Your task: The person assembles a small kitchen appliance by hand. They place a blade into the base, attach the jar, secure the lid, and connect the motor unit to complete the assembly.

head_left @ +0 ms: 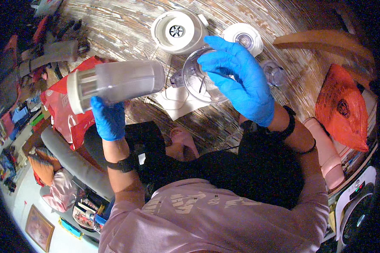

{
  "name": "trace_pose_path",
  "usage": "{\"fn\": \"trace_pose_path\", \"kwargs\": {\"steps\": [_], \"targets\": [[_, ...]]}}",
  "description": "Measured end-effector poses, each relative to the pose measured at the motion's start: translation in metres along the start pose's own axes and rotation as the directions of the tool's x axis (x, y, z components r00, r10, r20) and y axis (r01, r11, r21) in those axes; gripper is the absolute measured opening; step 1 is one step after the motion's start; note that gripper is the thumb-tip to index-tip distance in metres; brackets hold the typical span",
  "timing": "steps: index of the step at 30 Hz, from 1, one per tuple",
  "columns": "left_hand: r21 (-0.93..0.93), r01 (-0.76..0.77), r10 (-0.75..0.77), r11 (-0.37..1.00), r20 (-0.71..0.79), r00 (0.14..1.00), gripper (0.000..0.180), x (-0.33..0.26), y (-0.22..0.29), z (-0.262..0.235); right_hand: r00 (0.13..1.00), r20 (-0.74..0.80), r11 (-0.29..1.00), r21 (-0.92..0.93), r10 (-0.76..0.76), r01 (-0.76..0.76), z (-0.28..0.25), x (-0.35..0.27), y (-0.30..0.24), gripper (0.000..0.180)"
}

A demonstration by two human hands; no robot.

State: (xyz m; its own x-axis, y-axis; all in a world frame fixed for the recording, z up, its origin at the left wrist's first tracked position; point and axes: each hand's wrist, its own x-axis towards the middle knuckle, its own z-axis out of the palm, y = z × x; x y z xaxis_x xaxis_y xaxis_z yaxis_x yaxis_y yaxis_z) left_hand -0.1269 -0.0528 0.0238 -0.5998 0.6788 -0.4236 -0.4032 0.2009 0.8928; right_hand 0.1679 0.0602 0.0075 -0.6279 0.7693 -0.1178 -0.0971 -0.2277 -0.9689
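Both my hands wear blue gloves. My left hand [108,119] is closed around the lower side of a translucent blender cup [128,81], which lies sideways in the air with its cream collar [77,91] to the left. My right hand [245,82] is raised with fingers apart and curved, over a clear blender jug [193,86] standing on the wooden floor. Nothing shows in its grasp. Behind the jug stands a cream blender motor base [158,34] with a black drive socket. A white round lid [257,37] lies to its right, partly behind my fingers.
A small clear cup [274,72] stands right of my right hand. White paper [177,107] lies under the jug, and a cord crosses it. Red bags lie at left [67,122] and right [344,105]. A curved brown wooden piece [312,39] is at far right.
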Motion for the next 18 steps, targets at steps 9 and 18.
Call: {"fn": "trace_pose_path", "kwargs": {"steps": [9, 18], "targets": [[0.884, -0.145, -0.036, 0.445, 0.18, 0.983, 0.07, -0.007, 0.005, 0.019, 0.999, 0.039, 1.0, -0.008, 0.026, -0.026, 0.009, -0.001, 0.0, 0.048], [0.828, -0.364, 0.052, 0.426, 0.38, 0.924, 0.091, -0.012, 0.001, 0.031, 0.993, 0.094, 0.998, 0.003, 0.068, -0.069, 0.012, -0.001, 0.004, 0.064]]}}
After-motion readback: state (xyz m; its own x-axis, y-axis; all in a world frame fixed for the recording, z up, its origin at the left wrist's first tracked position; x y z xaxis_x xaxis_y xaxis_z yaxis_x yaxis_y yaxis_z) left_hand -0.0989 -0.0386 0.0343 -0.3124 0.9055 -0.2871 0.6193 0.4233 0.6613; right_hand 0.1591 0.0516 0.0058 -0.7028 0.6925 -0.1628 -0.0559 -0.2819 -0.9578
